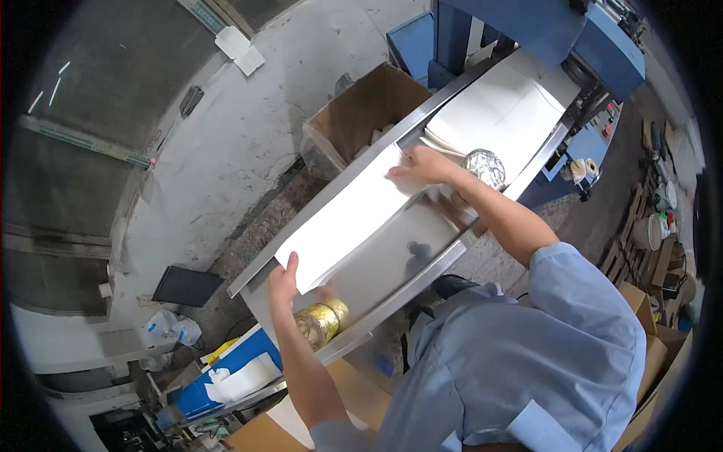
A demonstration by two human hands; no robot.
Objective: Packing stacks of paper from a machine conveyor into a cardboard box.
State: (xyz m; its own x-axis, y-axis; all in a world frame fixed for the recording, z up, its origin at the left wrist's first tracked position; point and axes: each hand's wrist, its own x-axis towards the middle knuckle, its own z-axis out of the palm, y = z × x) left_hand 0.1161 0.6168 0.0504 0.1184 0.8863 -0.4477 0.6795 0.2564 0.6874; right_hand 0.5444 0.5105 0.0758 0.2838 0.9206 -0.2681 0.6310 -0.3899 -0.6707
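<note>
A long white sheet (343, 215) lies along the far side of a shiny metal tray table (407, 239). At the sheet's near-left end, my left hand (284, 285) grips its edge with the thumb raised. My right hand (423, 166) is closed on the other end, thumb and fingers at the corner. Beyond that hand lies a stack of white sheets (493, 109). A silver, foil-like round object (484, 169) rests by the stack, partly hidden by my right forearm. Next to my left wrist sits a gold, shiny round object (322, 322) of unclear kind.
A blue machine (520, 26) stands over the table's far right end. Behind the table is an open cardboard box (369, 113) with scraps inside. A dark flat panel (187, 286) leans left. Pallets and boxes line the right side. A blue surface (218, 384) holds crumpled white paper.
</note>
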